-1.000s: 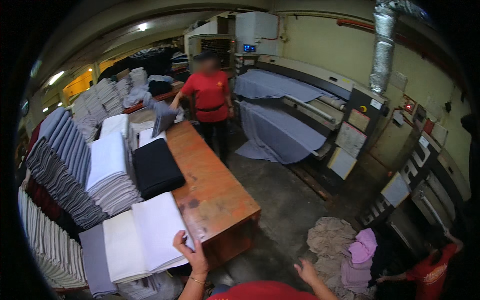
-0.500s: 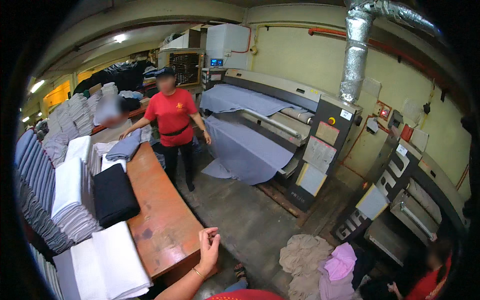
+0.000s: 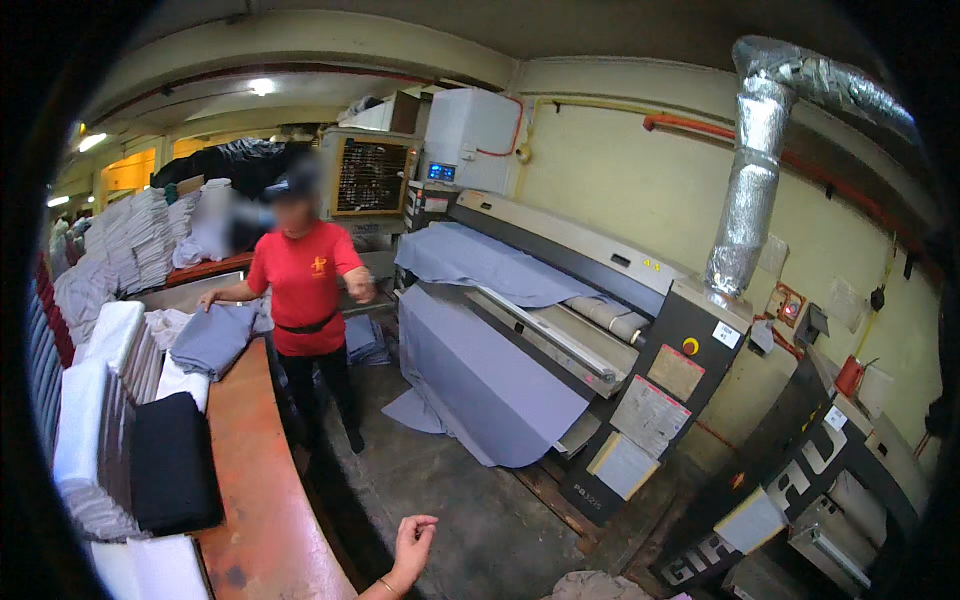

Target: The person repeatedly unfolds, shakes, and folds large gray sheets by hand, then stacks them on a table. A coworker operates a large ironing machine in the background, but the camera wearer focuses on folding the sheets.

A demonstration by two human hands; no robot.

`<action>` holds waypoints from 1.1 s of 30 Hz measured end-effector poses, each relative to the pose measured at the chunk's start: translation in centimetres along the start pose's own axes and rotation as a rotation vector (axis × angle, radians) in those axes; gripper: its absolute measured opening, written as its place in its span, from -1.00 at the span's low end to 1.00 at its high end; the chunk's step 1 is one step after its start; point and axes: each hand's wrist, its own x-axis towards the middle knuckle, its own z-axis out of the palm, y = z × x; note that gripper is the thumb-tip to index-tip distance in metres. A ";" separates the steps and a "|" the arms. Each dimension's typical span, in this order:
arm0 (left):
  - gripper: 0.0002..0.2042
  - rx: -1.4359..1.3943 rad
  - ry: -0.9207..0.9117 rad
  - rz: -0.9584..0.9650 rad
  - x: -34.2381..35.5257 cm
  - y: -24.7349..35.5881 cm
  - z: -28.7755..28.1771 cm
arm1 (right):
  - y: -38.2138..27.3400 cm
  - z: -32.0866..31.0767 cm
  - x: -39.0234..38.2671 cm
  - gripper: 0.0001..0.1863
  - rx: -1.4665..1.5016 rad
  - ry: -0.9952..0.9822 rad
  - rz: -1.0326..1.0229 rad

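My left hand [image 3: 412, 548] is raised at the lower middle, beyond the right edge of the orange-brown wooden table [image 3: 262, 500]. A thin bracelet circles its wrist. The fingers are loosely curled with gaps between them, and nothing shows in them. My right hand is out of sight. On the table lie a black folded cloth [image 3: 172, 465], a stack of white folded cloths [image 3: 82, 425] and a grey-blue folded cloth [image 3: 212, 340]. A co-worker in a red shirt [image 3: 305, 280] rests one hand by the grey-blue cloth and holds the other up in front.
A wide ironing machine [image 3: 570, 250] stands across the aisle, a grey-blue sheet [image 3: 480, 375] hanging from it. A second machine [image 3: 800, 500] stands at the right. A beige cloth heap [image 3: 600, 587] shows at the bottom edge. White linen stacks [image 3: 130, 240] fill the back left.
The view has tilted up and shifted. My left hand now sits lower in the picture. The co-worker has raised one hand from beside the body. The pink cloth and the person at the lower right have left view.
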 end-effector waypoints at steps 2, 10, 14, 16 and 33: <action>-0.87 0.018 0.007 -0.081 1.5 -1.6 0.5 | 0.9 0.6 2.8 -0.33 0.013 -0.033 -0.041; -0.89 -0.033 -0.015 -0.162 4.7 -5.8 -0.2 | -2.1 1.6 13.7 -0.35 -0.186 -0.307 -0.061; -0.88 -0.074 0.062 -0.356 6.1 -8.5 -2.7 | -0.5 -0.3 21.7 -0.34 -0.249 -0.305 -0.045; -0.91 -0.136 0.207 -0.441 6.1 -9.3 -3.7 | -4.0 -1.3 25.7 -0.38 -0.049 -0.283 0.065; -0.81 -0.071 -0.084 -0.638 22.8 -6.8 12.6 | -3.1 -9.5 60.9 -0.48 1.092 -0.021 0.791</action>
